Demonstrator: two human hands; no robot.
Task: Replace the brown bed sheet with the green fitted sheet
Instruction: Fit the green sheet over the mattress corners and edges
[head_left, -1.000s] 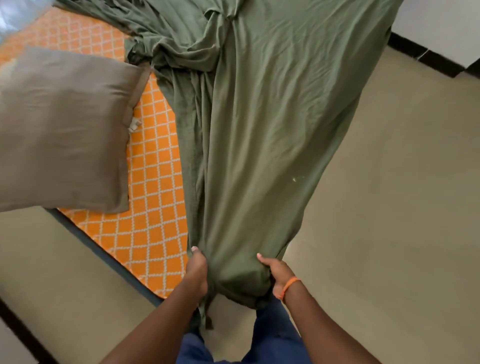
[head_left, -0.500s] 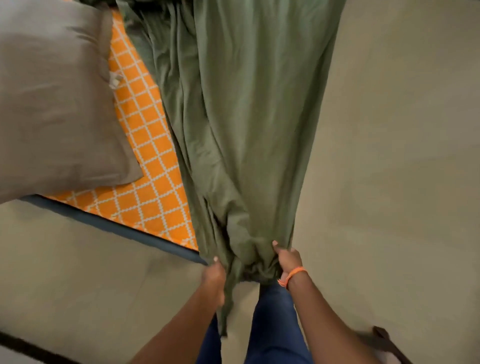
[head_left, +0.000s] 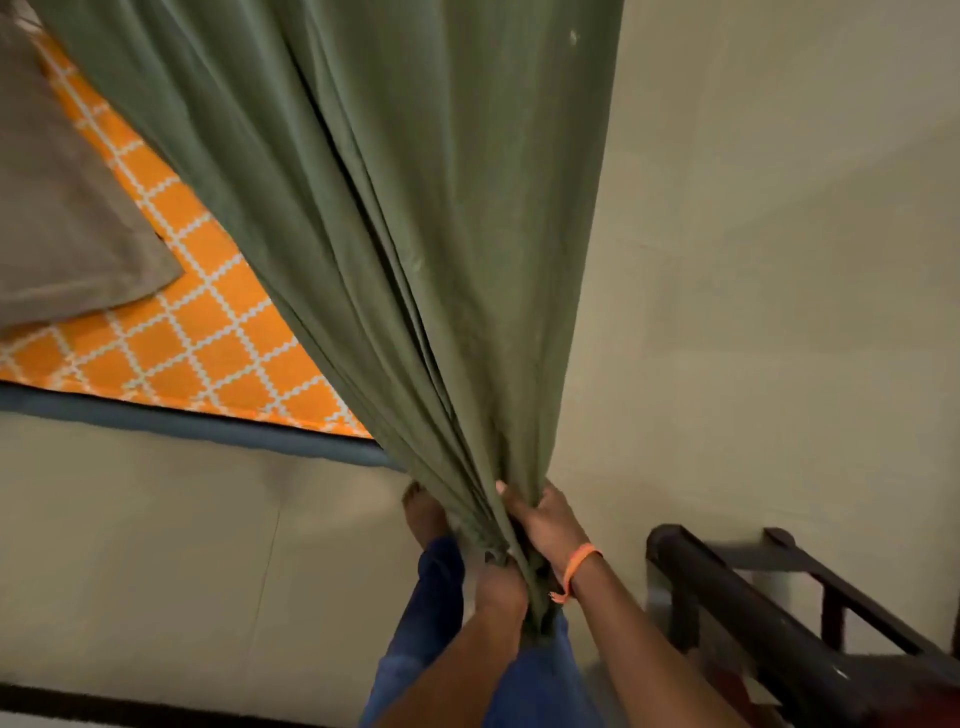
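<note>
The green fitted sheet (head_left: 395, 208) stretches from the top of the view down to my hands, pulled taut into long folds. My right hand (head_left: 545, 525), with an orange band at the wrist, grips the gathered end of the sheet. My left hand (head_left: 501, 587) grips the same bunch just below and left of it. The sheet's far part lies over the orange patterned mattress (head_left: 208, 332), whose blue edge runs along the floor. No brown sheet is visible.
A grey-brown pillow (head_left: 67, 218) lies on the mattress at the left. A dark wooden frame (head_left: 769, 623) stands at the lower right, close to my right arm. My bare foot (head_left: 423, 514) stands on the beige tiled floor (head_left: 753, 312).
I have stepped back from the mattress, pulling the sheet tighter into narrow folds. My hands have come together on the bunched end. The dark wooden frame has come into view on the right.
</note>
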